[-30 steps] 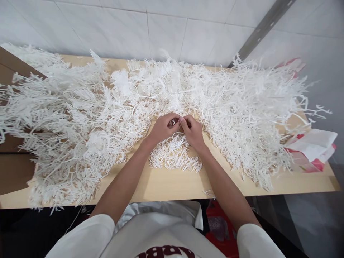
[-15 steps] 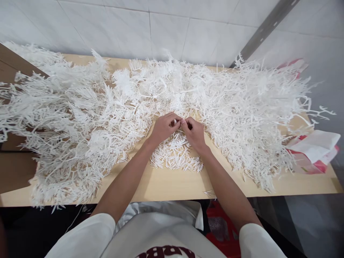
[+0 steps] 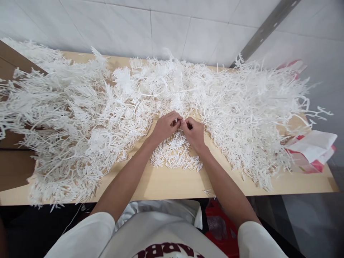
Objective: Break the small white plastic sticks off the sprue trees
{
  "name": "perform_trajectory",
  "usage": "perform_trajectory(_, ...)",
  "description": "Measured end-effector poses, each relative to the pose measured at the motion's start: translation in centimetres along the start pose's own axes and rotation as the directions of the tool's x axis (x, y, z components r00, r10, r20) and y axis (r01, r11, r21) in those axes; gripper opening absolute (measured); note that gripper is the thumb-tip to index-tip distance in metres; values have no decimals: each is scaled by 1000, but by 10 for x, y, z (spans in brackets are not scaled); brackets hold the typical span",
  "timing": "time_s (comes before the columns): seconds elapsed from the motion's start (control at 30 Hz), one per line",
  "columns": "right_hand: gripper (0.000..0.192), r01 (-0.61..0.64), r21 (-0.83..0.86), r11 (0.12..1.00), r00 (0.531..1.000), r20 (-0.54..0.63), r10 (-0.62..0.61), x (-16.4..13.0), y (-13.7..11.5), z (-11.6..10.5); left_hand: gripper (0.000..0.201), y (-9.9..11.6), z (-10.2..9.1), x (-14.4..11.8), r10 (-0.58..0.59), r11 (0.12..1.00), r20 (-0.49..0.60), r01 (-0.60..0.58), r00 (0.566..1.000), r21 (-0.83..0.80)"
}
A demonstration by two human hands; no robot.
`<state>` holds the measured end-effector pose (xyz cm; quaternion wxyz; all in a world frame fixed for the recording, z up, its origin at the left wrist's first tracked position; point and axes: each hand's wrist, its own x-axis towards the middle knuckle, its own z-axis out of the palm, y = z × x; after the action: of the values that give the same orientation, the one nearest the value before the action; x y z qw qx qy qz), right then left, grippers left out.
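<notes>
My left hand (image 3: 167, 126) and my right hand (image 3: 194, 132) meet at the fingertips in the middle of the table. Both are closed in a pinch, thumb against forefinger. What lies between the fingertips is too small and too covered to make out. Below them is a small heap of short, loose white plastic sticks (image 3: 176, 157). Around and behind the hands spread large piles of white branching plastic pieces, one on the left (image 3: 77, 118) and one on the right (image 3: 247, 111), joined across the back.
The pale wooden table (image 3: 163, 182) ends in front of my body. At the right end sits a crumpled white and pink packet (image 3: 311, 148); a brown cardboard box (image 3: 12, 168) stands at the left. A tiled wall (image 3: 172, 28) and a metal post (image 3: 264, 34) are behind.
Both hands stay in nearly the same place, fingertips still together. The whole view has shifted very slightly. No piece visibly moves in the heaps.
</notes>
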<state>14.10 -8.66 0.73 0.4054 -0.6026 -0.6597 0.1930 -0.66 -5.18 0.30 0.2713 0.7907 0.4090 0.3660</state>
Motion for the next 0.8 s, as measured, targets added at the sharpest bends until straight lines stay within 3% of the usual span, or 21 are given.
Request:
perform_trajectory(0.2,39,-51,-2,999,998,27,52,2,-3,-1,12,3,-4,0,21,998,-55,-23,998,-51)
perform_trajectory(0.5,36,128,-88,988,992,11,-128,-1,4,-1,11,4,1,-2,-109,993,5,109,994,-42)
perform_trajectory(0.8,33,172,-131,976,983,-33,-178,-1,7,0,13,4,2,-1,-123,983,35,127,992,-132)
